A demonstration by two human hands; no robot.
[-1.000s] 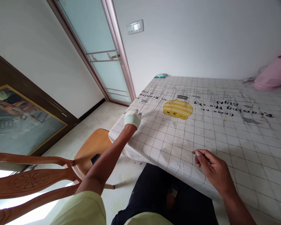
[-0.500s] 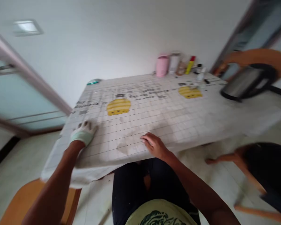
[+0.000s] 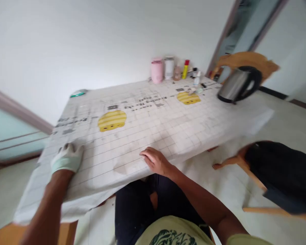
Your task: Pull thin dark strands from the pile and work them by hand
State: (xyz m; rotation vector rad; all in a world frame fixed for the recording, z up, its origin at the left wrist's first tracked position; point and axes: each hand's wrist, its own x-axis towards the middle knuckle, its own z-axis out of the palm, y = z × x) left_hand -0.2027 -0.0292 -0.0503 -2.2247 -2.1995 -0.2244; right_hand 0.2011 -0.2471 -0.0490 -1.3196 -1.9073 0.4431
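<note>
My left hand (image 3: 67, 158) wears a white and pale green work glove. It lies palm down on the tablecloth (image 3: 112, 160) near the left end of the table, with its fingers apart and nothing in them. My right hand (image 3: 154, 160) is bare and rests on the cloth by the front edge. Its fingers are curled together against the thumb, and no object shows in them. The cloth is white with dark grid lines, printed lettering and yellow striped shapes. Faint wrinkles and shadows run across it.
Along the wall stand a pink canister (image 3: 157, 71), a white canister (image 3: 169, 68), a yellow can with a red cap (image 3: 185, 69) and small bottles. An electric kettle (image 3: 236, 85) stands at the right. A green-edged item (image 3: 78, 93) lies at the back left corner. Chairs flank the table.
My view has turned to the right, so the table and its things appear further left. Both hands stay on the cloth in much the same poses.
</note>
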